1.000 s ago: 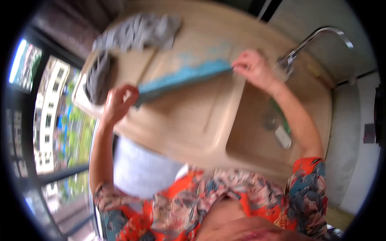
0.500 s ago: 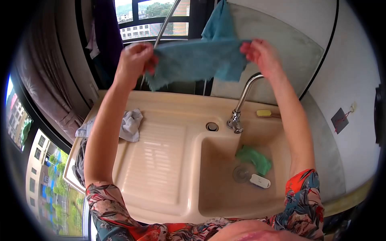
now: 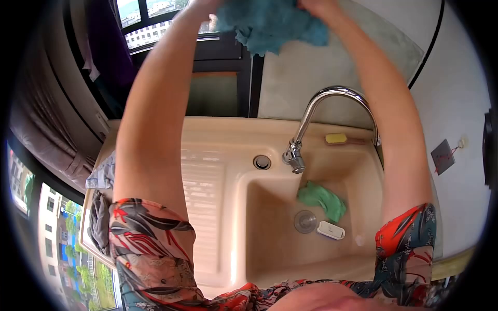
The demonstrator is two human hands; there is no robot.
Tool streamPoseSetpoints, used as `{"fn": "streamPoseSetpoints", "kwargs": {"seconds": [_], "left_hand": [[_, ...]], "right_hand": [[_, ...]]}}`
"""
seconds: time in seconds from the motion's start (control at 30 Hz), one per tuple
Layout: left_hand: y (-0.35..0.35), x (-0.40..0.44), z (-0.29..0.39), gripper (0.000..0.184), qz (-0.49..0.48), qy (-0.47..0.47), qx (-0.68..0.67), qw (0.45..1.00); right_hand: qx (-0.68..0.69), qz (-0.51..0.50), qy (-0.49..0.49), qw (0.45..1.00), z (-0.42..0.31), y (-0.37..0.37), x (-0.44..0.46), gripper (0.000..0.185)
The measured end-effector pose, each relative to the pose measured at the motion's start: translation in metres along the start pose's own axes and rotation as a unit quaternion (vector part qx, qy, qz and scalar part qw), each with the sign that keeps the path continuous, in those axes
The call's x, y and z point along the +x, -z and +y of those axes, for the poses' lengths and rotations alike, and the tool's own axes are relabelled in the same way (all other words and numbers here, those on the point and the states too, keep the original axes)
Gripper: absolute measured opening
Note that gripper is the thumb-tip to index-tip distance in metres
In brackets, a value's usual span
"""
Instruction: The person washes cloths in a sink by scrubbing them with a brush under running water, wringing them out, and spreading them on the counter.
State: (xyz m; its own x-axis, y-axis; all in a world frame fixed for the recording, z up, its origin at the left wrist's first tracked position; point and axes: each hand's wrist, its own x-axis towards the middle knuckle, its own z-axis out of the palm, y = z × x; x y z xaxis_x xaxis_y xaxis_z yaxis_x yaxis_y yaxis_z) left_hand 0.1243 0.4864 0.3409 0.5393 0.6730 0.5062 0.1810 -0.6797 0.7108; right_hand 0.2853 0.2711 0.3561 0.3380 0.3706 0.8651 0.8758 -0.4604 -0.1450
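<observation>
A blue-green cloth is held up high at the top edge of the head view, in front of the window frame and wall. My left hand grips its left side, and my right hand has closed on its right side; both hands are partly cut off by the frame's edge. The cloth hangs bunched, with a ragged lower edge, above and behind the beige sink. Both arms are stretched forward over the sink unit.
A chrome faucet arches over the basin. Inside lie a green cloth, a white bar-shaped object and the drain. A yellow brush rests on the back ledge. Grey cloths lie at the left edge.
Both hands have lifted the blue-green cloth from over the washboard to high at the top of the view. It was stretched out between them before and now looks bunched. The view has tilted upward.
</observation>
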Motion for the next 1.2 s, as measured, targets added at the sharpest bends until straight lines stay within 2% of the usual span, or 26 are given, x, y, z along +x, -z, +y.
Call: {"fn": "streamPoseSetpoints", "kwargs": {"seconds": [0.03, 0.1, 0.13, 0.23, 0.33, 0.37, 0.43, 0.5, 0.53, 0.57, 0.63, 0.73, 0.77, 0.83, 0.97, 1.07, 1.13, 1.2], "left_hand": [[-0.012, -0.013, -0.004, 0.038, -0.053, 0.012, 0.034, 0.998], [-0.035, -0.06, 0.0, 0.041, -0.08, 0.054, -0.042, 0.994], [-0.04, -0.065, -0.009, 0.037, -0.096, 0.011, -0.074, 0.993], [-0.047, -0.076, -0.017, 0.027, 0.015, -0.016, -0.058, 0.998], [-0.013, -0.086, -0.007, 0.027, 0.09, -0.04, 0.0, 0.995], [-0.002, -0.092, -0.001, 0.028, 0.109, -0.04, 0.015, 0.993], [0.011, -0.071, -0.014, 0.031, 0.169, -0.186, 0.152, 0.956], [0.021, -0.069, -0.013, 0.032, 0.229, -0.316, 0.265, 0.882], [0.023, -0.095, 0.019, 0.026, 0.226, -0.175, 0.235, 0.929], [0.025, -0.11, 0.035, 0.027, 0.21, -0.185, 0.194, 0.94], [0.027, -0.128, 0.053, 0.029, 0.174, -0.201, 0.113, 0.957], [0.033, -0.139, 0.057, 0.029, 0.135, -0.169, 0.04, 0.976], [0.035, -0.142, 0.057, 0.029, 0.124, -0.162, 0.029, 0.979], [0.041, -0.146, 0.057, 0.028, 0.147, -0.177, 0.095, 0.969], [0.043, -0.149, 0.058, 0.025, 0.153, -0.189, 0.144, 0.959], [0.046, -0.159, 0.06, 0.023, 0.169, -0.229, 0.12, 0.951], [0.047, -0.151, 0.053, 0.023, 0.173, -0.208, 0.098, 0.958], [0.048, -0.143, 0.044, 0.023, 0.185, -0.205, 0.091, 0.957]], "right_hand": [[0.013, 0.033, 0.016, 0.999, 0.008, -0.013, -0.012, 0.034], [0.239, -0.091, -0.092, 0.962, 0.006, -0.011, -0.041, 0.028], [0.345, -0.151, -0.146, 0.915, 0.007, -0.01, -0.05, 0.025], [0.17, -0.045, -0.029, 0.984, 0.01, -0.009, -0.059, 0.022], [0.16, 0.023, 0.106, 0.981, 0.0, 0.01, -0.068, 0.018], [0.091, -0.005, 0.146, 0.985, 0.001, 0.015, -0.067, 0.026], [-0.051, -0.06, 0.223, 0.972, 0.003, 0.025, -0.063, 0.042], [0.126, -0.044, 0.164, 0.977, -0.009, 0.012, -0.071, 0.037], [0.213, -0.037, 0.13, 0.968, -0.02, 0.006, -0.079, 0.035], [0.32, -0.089, 0.098, 0.938, -0.038, 0.007, -0.087, 0.036], [0.521, -0.189, 0.026, 0.832, -0.078, 0.012, -0.107, 0.039], [0.532, -0.351, -0.036, 0.77, -0.099, 0.008, -0.126, 0.041], [0.544, -0.35, -0.052, 0.761, -0.103, 0.009, -0.133, 0.037], [0.566, -0.349, -0.084, 0.742, -0.111, 0.012, -0.141, 0.031], [0.553, -0.356, -0.082, 0.749, -0.115, 0.006, -0.149, 0.03], [0.566, -0.365, -0.094, 0.734, -0.107, -0.002, -0.154, 0.031], [0.602, -0.345, -0.09, 0.714, -0.091, 0.001, -0.157, 0.033], [0.597, -0.344, -0.092, 0.719, -0.075, 0.009, -0.155, 0.032]]}}
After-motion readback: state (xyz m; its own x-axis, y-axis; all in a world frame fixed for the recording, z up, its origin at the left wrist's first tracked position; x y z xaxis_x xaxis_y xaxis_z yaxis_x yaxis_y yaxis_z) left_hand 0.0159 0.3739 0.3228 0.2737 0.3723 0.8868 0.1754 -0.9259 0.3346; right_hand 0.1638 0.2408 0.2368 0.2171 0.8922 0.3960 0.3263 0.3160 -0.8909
